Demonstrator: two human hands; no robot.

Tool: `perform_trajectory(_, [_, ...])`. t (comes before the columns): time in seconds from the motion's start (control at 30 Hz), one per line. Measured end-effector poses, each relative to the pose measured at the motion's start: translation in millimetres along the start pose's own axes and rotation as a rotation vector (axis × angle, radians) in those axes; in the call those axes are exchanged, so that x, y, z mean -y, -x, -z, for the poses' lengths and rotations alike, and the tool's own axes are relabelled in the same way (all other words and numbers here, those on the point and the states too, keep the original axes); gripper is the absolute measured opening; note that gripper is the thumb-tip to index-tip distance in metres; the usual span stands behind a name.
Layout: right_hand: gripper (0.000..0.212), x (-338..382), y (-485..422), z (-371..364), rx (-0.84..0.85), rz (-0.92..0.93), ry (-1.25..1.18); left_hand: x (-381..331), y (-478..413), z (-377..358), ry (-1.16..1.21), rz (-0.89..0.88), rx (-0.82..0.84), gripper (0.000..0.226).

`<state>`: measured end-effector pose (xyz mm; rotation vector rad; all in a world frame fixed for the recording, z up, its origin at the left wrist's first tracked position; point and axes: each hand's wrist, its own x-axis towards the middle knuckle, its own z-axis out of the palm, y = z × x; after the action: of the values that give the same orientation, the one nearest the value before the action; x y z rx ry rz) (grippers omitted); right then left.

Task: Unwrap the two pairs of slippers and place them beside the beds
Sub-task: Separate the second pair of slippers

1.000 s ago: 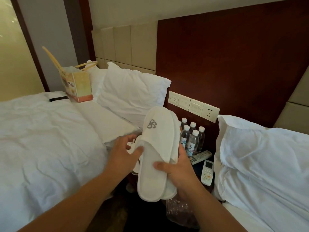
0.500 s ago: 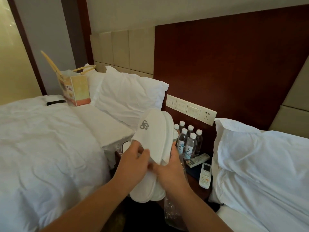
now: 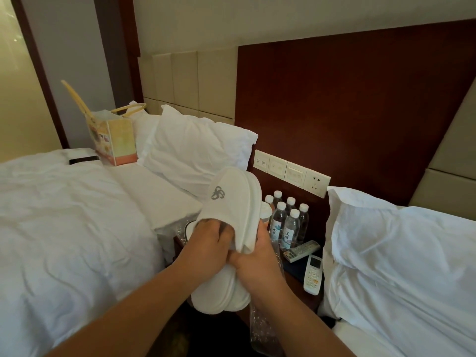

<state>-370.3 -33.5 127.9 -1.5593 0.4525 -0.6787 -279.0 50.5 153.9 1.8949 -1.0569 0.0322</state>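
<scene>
Two beds flank a dark nightstand (image 3: 301, 276): the left bed (image 3: 64, 228) with its pillow (image 3: 195, 153) at the head edge, the right bed (image 3: 401, 266) against the dark wood headboard panel (image 3: 347, 112). A paper gift bag (image 3: 113, 140) stands near the left bed's far corner. Water bottles (image 3: 286, 222) cluster at the nightstand's back edge below the switch panel (image 3: 291, 173); two remotes (image 3: 313, 274) lie toward its right edge. The pair of slippers (image 3: 229, 202) is held stacked, toes up, above the gap between the beds. The left hand (image 3: 206, 248) is closed, fingers tucked into the front slipper's opening; the right hand (image 3: 260, 261) is closed around the pair from behind, with clear wrapper (image 3: 260, 328) hanging below it. The slippers look light, soft and easily bent — grip is best taken at the sole edge or toe upper, one slipper per hand, to separate them.
</scene>
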Motion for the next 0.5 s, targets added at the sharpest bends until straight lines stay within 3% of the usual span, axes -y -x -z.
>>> perform_trajectory(0.1, [0.072, 5.3, 1.1, -3.6, 0.016, 0.004, -0.026, -3.4, -1.5, 3.2, -0.021, 0.017, -0.104, 0.010])
perform_trajectory(0.23, [0.067, 7.9, 4.1, -8.4, 0.030, -0.047, -0.058, -2.2, -5.6, -0.4, -0.072, 0.092, -0.126, 0.006])
perform_trajectory(0.37, [0.068, 8.9, 6.8, -8.5, 0.042, -0.064, -0.070, 1.6, -7.3, -3.3, -0.073, 0.178, 0.031, 0.042])
perform_trajectory(0.43, [0.068, 9.1, 8.0, -9.2, 0.047, -0.080, -0.097, 1.0, -5.7, -0.1, -0.052, 0.169, 0.061, 0.048])
perform_trajectory(0.5, [0.068, 9.1, 7.9, -7.2, 0.040, -0.094, -0.123, -1.4, -3.1, 6.9, -0.042, 0.184, 0.052, 0.038])
